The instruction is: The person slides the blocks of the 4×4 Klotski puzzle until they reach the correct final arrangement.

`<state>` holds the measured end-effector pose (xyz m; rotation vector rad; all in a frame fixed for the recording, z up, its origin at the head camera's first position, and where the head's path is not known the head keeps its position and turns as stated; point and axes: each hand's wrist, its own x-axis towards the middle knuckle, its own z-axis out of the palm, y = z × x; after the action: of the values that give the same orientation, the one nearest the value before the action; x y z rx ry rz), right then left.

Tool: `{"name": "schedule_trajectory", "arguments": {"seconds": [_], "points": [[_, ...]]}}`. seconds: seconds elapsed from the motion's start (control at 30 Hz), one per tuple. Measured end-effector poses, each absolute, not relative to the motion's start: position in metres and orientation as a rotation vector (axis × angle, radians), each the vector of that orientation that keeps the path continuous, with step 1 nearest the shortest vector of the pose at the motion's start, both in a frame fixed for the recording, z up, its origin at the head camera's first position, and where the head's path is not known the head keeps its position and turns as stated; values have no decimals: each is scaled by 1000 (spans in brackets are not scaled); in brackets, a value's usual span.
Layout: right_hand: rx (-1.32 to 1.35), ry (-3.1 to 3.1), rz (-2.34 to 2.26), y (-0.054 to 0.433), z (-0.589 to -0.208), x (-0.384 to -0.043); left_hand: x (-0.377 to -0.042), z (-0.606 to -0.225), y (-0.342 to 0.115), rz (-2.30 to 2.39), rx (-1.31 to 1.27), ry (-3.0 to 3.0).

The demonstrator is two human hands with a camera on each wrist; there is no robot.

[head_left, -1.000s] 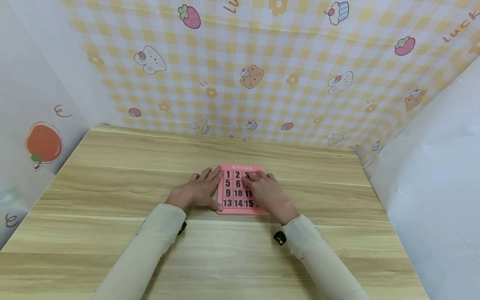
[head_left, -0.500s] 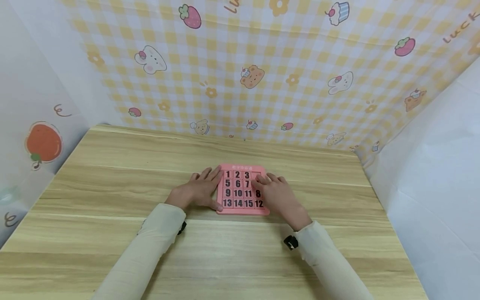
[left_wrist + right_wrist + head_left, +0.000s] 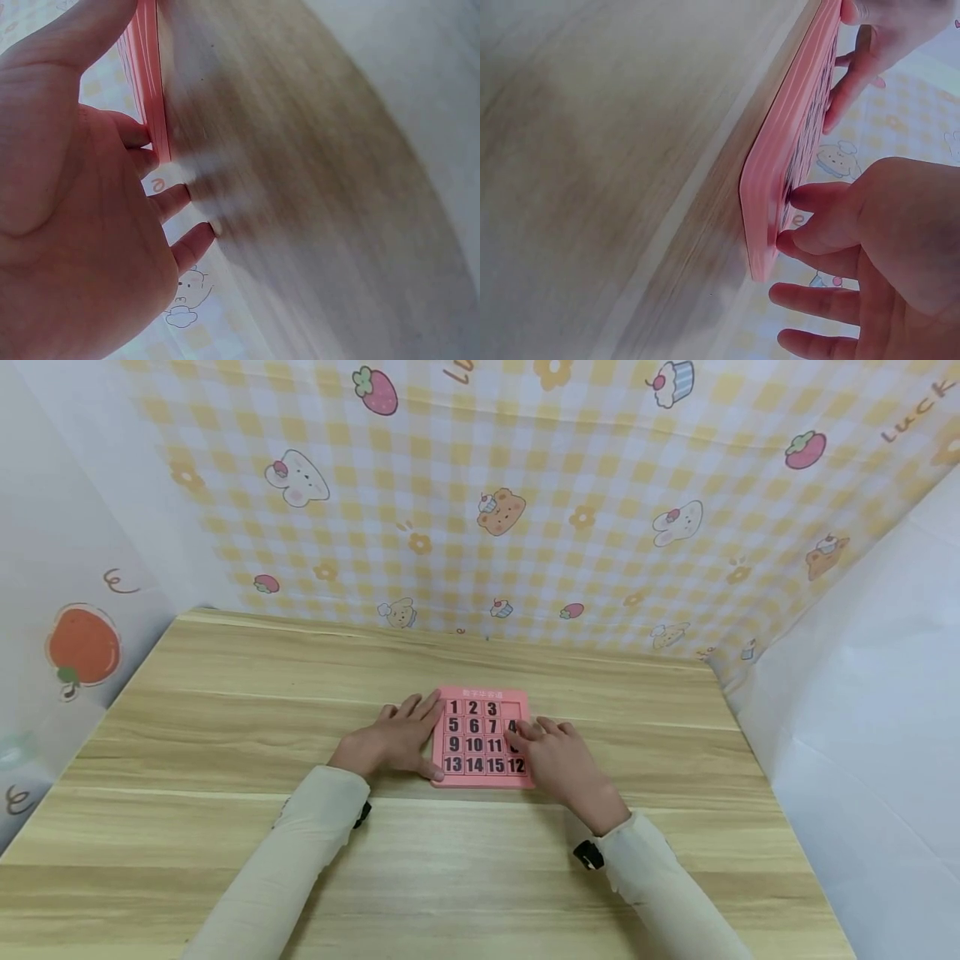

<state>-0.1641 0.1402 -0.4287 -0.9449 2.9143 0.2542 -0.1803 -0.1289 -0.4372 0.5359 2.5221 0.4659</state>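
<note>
A pink number sliding puzzle point(image 3: 480, 782) lies flat on the wooden table, its tiles in rows with one bare slot at the top right. My left hand point(image 3: 397, 745) rests along its left side, fingers spread at the far corner and thumb at the near one. In the left wrist view, those fingers reach past the puzzle's pink edge point(image 3: 154, 90). My right hand point(image 3: 558, 764) is over the right side, with fingertips at the 4 tile point(image 3: 512, 725) and partly covering the tile below. In the right wrist view, thumb and index finger touch the puzzle's face; the other fingers extend freely.
The wooden table point(image 3: 247, 693) spreads out around the puzzle. A yellow checked cloth point(image 3: 450, 568) with cartoon prints hangs behind it, and white sheets point(image 3: 877, 693) stand at both sides. Each wrist wears a black device point(image 3: 588, 855) near the cuff.
My right hand has shifted right and slightly nearer, off the middle columns. The right column's tiles and the bare top-right slot now show. My left hand has stayed in place.
</note>
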Motion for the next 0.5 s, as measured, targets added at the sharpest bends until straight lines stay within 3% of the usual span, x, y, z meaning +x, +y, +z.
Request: {"name": "schedule_trajectory", "arguments": {"seconds": [0.5], "points": [[-943,2923,276,140,-432,-167,-179,-437,-129,463,539,2522]]}}
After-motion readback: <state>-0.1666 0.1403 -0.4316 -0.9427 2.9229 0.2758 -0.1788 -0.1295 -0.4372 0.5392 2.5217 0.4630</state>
